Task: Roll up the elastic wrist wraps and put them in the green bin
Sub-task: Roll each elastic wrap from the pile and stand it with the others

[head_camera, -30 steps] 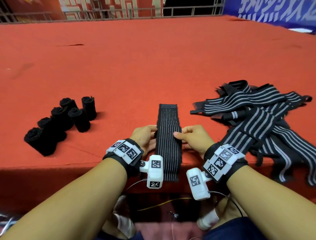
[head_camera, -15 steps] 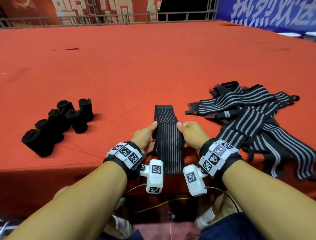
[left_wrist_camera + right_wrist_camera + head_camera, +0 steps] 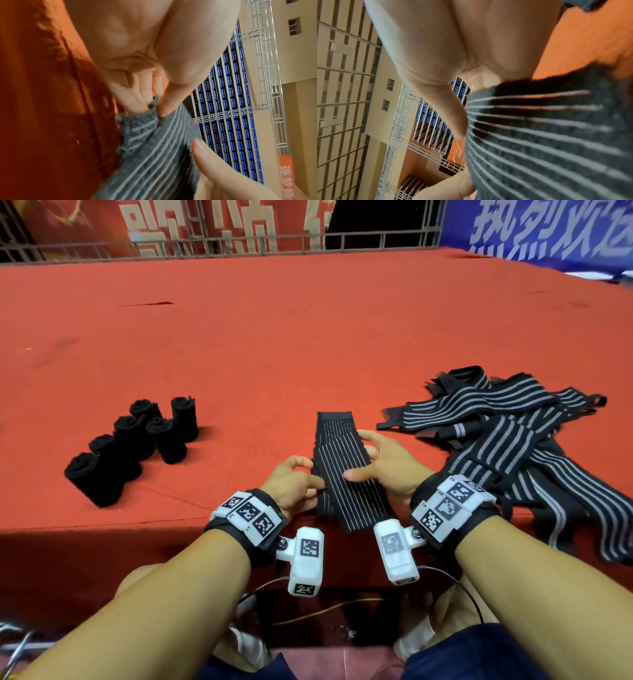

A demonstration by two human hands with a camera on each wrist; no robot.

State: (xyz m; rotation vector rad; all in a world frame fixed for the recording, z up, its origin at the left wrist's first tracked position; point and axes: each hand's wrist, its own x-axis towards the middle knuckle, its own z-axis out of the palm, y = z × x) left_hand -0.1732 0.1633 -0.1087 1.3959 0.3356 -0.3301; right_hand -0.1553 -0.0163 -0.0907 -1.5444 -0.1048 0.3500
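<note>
At the near edge of the red table (image 3: 308, 337) the wrap (image 3: 342, 474) lies lengthwise, its near end hanging over the edge and its far end flat on the cloth. A second ago it lay straight and both hands held it lightly at the sides; now it is slewed, the near part angled toward the right, and a crease crosses it near the far end. The left hand (image 3: 294, 484) is clamped on the wrap's left edge, thumb on top and fingers beneath, as the left wrist view shows plainly. The right hand (image 3: 387, 470) has shifted from the side onto the strip: thumb laid across the stripes, fingers spread along and under the right edge, loose and apart, pressing more than gripping. I judge this as the hands setting up to start the roll, which has not yet begun; no coil shows. Farther along, near the left edge, six rolls (image 3: 137, 443) stand or lean in a cluster, done but not binned. On the right lies a tangled pile (image 3: 513, 440) of unrolled wraps, so much of the task remains. No green bin is in view in any picture.
</note>
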